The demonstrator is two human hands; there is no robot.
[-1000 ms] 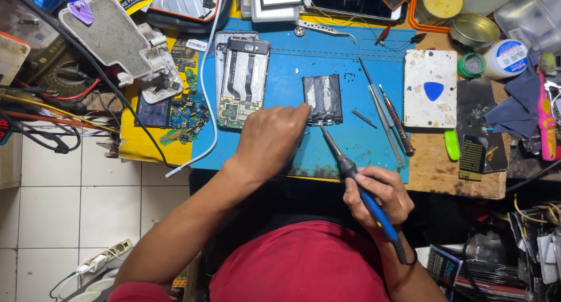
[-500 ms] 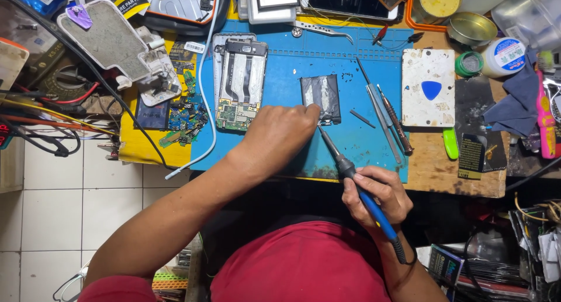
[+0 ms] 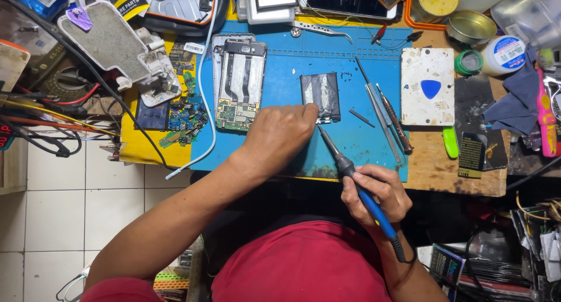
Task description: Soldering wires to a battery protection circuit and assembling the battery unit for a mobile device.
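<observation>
A small dark foil-covered part [image 3: 321,95] lies mid-way on the blue work mat [image 3: 292,156]. The left hand [image 3: 279,137] rests on the mat with fingertips pressed to the part's lower left corner, hiding that edge; how far the fingers curl beneath cannot be told. The right hand [image 3: 374,194] grips a blue-handled soldering iron [image 3: 356,188], its tip just below the part. An opened phone [image 3: 236,83] lies left of it, loose tools [image 3: 383,112] right.
</observation>
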